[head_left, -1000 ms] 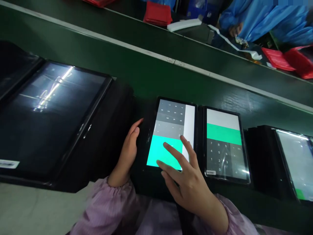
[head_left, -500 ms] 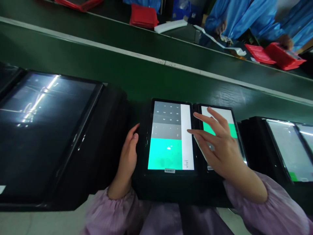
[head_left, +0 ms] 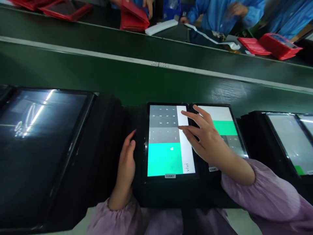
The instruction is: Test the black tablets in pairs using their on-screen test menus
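Note:
Two small lit tablets lie side by side in front of me. The left tablet (head_left: 168,143) shows a grey keypad, a teal block and a white strip. My left hand (head_left: 126,164) rests flat against its left edge on the black case. My right hand (head_left: 206,138) hovers with fingers spread over the seam between the two, fingertips at the left tablet's white strip and covering part of the right tablet (head_left: 223,125), which shows white, green and a dark keypad.
A large dark tablet (head_left: 36,137) lies at the left, another lit tablet (head_left: 290,140) at the right. The green conveyor belt (head_left: 146,78) runs behind. Across it, people in blue coats (head_left: 220,13) handle red cases (head_left: 278,45).
My right hand left the teal area of the left tablet, went over the right tablet, and now reaches back to the left tablet's upper right. The left hand stayed.

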{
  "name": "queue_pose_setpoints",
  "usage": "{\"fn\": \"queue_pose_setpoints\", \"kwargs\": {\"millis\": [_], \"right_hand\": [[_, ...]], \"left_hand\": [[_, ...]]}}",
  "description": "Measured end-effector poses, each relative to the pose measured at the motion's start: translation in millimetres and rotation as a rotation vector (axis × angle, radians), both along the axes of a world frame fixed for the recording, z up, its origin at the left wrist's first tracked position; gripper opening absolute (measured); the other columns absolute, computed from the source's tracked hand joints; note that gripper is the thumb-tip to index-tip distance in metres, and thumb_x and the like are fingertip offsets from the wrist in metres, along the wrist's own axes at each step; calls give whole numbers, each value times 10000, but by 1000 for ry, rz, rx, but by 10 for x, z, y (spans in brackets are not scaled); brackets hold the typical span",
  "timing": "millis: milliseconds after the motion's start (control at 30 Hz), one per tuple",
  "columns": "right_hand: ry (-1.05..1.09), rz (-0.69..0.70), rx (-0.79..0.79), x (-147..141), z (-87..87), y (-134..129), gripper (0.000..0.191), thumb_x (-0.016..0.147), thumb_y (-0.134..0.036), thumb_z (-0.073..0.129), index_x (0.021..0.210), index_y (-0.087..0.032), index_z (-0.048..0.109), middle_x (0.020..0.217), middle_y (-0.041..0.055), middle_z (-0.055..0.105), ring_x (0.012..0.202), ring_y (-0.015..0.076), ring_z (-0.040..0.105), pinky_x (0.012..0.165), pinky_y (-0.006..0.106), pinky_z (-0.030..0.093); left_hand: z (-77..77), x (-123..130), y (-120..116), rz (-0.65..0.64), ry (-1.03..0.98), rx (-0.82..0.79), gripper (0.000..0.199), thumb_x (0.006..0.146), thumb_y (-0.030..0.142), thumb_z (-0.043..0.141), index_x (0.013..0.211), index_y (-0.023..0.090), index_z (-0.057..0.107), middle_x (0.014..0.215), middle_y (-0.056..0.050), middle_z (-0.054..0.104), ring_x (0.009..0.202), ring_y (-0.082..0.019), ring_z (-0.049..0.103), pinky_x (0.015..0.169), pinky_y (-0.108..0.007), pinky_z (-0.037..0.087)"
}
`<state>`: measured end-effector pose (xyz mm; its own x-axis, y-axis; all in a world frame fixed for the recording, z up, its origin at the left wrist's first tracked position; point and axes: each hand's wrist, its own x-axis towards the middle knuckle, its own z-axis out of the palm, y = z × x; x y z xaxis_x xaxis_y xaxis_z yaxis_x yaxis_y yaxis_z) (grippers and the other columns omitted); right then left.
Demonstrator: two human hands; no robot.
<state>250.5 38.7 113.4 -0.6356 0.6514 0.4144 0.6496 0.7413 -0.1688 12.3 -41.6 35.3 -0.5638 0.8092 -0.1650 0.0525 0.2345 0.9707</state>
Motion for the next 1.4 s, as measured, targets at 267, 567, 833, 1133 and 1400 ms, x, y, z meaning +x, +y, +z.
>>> {"fn": "queue_pose_setpoints", "kwargs": {"millis": [267, 567, 833, 1133, 1400], "right_hand": [[-50, 30, -45, -70, -34, 427, 409, 1144, -297, 452, 1181, -180, 843, 1595, 173, 625, 1632, 477, 380, 1204, 776, 499], [-57, 34, -67, -31, -103, 504, 351, 1124, -296, 505, 1213, -264, 843, 1645, 107, 587, 1654, 443, 349, 1237, 781, 458], [8, -4, -93, -141, -42, 501, 374, 1138, -321, 473, 1247, -252, 823, 1658, 110, 582, 1661, 440, 338, 1261, 792, 416], [51, 272, -213, -153, 18, -621, 239, 1054, -171, 612, 1010, -198, 845, 1494, 111, 725, 1624, 382, 441, 1214, 587, 588], [24, 291, -231, -224, -89, -705, 210, 996, -195, 727, 1173, -217, 838, 1601, 91, 653, 1672, 401, 343, 1260, 599, 535]], "left_hand": [[-61, -23, 17, 13, -52, 41, 460, 954, 542, 559, 1262, 254, 742, 1465, -84, 729, 1483, -328, 569, 1299, -481, 379], [-77, -16, 27, -2, 26, 38, 420, 984, 527, 537, 1248, 273, 742, 1442, -71, 743, 1497, -319, 559, 1303, -464, 389], [-17, -18, 36, 15, -12, 6, 432, 947, 497, 547, 1241, 242, 734, 1461, -97, 729, 1542, -331, 508, 1329, -474, 346], [34, 19, 17, 23, 2, -17, 431, 949, 495, 561, 1263, 251, 728, 1477, -86, 720, 1548, -331, 501, 1294, -463, 402], [5, 14, 11, 11, -8, 16, 407, 975, 489, 562, 1269, 263, 730, 1469, -75, 730, 1529, -316, 534, 1303, -461, 395]]}}
